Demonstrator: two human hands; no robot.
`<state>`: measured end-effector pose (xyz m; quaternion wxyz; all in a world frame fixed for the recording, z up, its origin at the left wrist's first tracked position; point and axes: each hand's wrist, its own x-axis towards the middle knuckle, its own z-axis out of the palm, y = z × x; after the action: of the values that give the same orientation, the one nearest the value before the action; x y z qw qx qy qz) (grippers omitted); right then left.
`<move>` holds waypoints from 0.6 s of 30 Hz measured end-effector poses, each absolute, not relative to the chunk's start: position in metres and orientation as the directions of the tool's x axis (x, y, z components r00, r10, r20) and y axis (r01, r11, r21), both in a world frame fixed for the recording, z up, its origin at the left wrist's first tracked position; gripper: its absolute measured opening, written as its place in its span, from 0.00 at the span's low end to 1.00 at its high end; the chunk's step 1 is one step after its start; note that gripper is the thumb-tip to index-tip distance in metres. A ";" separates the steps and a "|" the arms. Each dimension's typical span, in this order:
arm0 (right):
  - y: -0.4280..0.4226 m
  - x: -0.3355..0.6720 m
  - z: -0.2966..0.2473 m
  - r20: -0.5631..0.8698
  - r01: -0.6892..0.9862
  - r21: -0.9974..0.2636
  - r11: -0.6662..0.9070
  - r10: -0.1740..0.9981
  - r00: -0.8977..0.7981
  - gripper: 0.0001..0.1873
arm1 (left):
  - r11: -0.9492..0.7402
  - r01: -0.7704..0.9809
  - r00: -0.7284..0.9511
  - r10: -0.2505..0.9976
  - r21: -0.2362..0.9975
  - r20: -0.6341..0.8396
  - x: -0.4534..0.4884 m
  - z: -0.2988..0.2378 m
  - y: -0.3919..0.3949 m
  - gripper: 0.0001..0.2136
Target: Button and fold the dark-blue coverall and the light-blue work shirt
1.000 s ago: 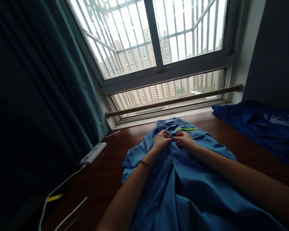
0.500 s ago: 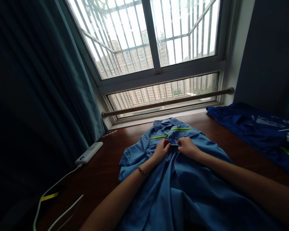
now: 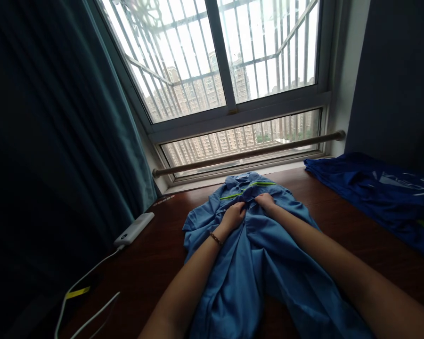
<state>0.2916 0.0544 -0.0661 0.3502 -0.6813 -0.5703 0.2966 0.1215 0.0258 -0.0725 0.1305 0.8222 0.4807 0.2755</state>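
Observation:
A light blue work shirt [image 3: 254,254] with a lime-green stripe across the chest lies spread on a dark wooden table [image 3: 155,249], collar toward the window. My left hand [image 3: 233,215] and my right hand [image 3: 265,201] meet at the shirt's front opening just below the stripe. Both have their fingers curled and pinch the fabric edges there. A thin beaded bracelet sits on my left wrist. The lower front panels of the shirt gape apart toward me.
A white power bank [image 3: 134,229] with white cables lies at the table's left edge beside a dark teal curtain [image 3: 56,141]. Folded dark blue clothing [image 3: 381,188] lies at the right. A barred window and a rail run along the table's far side.
Both hands slid a little down the shirt front and then back up near the stripe. The lower panels of the shirt have spread apart, and the view shifted slightly.

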 end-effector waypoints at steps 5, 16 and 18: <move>0.055 0.289 -0.078 0.040 0.415 -0.910 -0.026 0.988 0.151 0.10 | -0.522 0.690 0.367 0.850 0.501 0.378 0.118 -0.070 0.019 0.09; 0.041 0.296 -0.052 -0.184 0.081 -0.981 -0.178 0.980 -0.078 0.11 | -0.593 0.742 0.509 0.802 0.313 0.312 0.113 -0.051 0.010 0.12; 0.037 0.299 -0.044 -0.215 0.042 -0.976 -0.212 0.971 -0.109 0.12 | -0.591 0.726 0.556 0.805 0.351 0.206 0.108 -0.041 0.008 0.12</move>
<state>0.2992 0.0373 -0.0437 0.4068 -0.5293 -0.4782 0.5707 0.1076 0.0085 -0.0413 0.1136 0.8748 0.4375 0.1745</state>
